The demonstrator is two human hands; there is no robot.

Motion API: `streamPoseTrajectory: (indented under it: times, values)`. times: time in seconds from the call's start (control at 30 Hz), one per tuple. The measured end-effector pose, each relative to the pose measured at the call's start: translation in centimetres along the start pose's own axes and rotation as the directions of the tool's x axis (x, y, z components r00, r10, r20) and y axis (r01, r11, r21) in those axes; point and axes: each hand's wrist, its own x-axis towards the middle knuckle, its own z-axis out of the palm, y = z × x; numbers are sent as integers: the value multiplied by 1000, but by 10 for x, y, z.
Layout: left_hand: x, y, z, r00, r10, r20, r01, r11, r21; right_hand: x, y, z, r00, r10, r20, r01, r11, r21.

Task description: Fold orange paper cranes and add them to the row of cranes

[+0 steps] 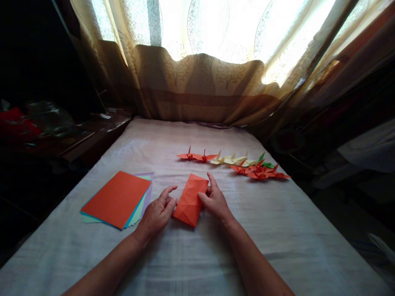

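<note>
A folded sheet of orange paper (189, 199), creased with crossing diagonal lines into a narrow rectangle, is held tilted above the cloth. My right hand (216, 201) grips its right edge, thumb on the front face and fingers behind, the index finger pointing up. At the lower left edge of the paper is my left hand (160, 211), its thumb and curled fingers at the edge and its index finger raised. Part of the left fingers' contact is hidden. To the left lies a stack of coloured paper (119, 197), orange on top, with blue, green and purple edges showing.
Several folded paper cranes stand in a row beyond my hands: orange cranes (197, 156), cream cranes (233, 159), a green crane (265, 163) and more orange cranes (261, 172). A pale cloth (173, 135) covers the surface. A curtain (200, 78) hangs behind; a glass jar (49, 117) stands left.
</note>
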Motion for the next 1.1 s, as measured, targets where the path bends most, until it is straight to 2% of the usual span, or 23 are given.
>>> streamPoseTrajectory:
  times: [0.07,0.13,0.2,0.27,0.37,0.47,0.6,0.67,0.73,0.8,0.87,0.97,1.1]
  values:
    - [1,0,-6,996,73,59,-79,990,115,1,0,-5,1000,-10,29,13,995,-98]
    - [2,1,-12,972,209,110,-229,945,232,0,-2,-8,998,-41,56,51,983,-176]
    - [3,1,-17,916,363,172,-401,828,391,-2,-4,-8,995,-68,76,84,970,-229]
    - [5,1,-20,857,450,252,-511,678,529,-3,-6,-7,993,-81,91,102,959,-264]
    - [5,-1,-22,815,484,319,-556,496,667,-4,-6,-5,990,-79,117,110,950,-291]
    - [4,-2,-21,795,519,314,-556,416,720,-1,-3,-6,989,-70,128,105,951,-292]
    - [2,-3,-17,766,557,321,-589,408,698,5,3,-23,985,-154,83,174,911,-373]
    - [1,-4,-14,762,552,338,-605,423,675,5,3,-34,951,-225,211,291,881,-373]
    - [0,-6,-12,776,545,318,-592,457,664,2,-1,-45,881,-258,397,406,843,-352]
    - [-1,-6,-11,803,536,259,-553,510,659,-2,-6,-51,793,-237,561,487,800,-351]
    - [-2,-3,-10,831,512,217,-518,570,638,-5,-11,-52,760,-171,626,502,767,-400]
    - [-4,2,-8,853,478,207,-498,632,593,-7,-14,-45,796,-125,593,467,749,-470]
    - [-4,2,-6,874,461,154,-459,680,571,-3,-10,-30,842,-256,475,478,761,-438]
